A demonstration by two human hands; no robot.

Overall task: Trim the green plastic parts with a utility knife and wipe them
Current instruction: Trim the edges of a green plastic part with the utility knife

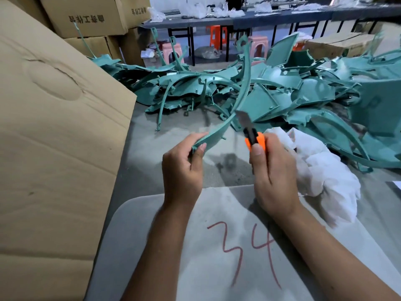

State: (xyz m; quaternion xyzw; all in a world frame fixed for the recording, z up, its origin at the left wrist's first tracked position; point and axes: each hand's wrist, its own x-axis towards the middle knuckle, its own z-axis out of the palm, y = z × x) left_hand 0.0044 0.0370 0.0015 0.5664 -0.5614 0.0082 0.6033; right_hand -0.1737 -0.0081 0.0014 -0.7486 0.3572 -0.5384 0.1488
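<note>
My left hand (183, 168) grips the near end of a long curved green plastic strip (243, 88) that arcs up and away from me. My right hand (273, 170) holds an orange utility knife (253, 139) with its blade out; the blade tip touches the strip's edge about midway along. A white cloth (321, 170) is bunched under and behind my right hand, partly hidden by it. A big heap of green plastic parts (271, 90) lies on the floor beyond my hands.
A large cardboard box (54, 148) stands close on my left, with more boxes (86, 16) stacked behind. A grey surface (195, 224) marked "34" in red lies under my forearms. Dark tables (238, 20), pink and orange stools sit at the back.
</note>
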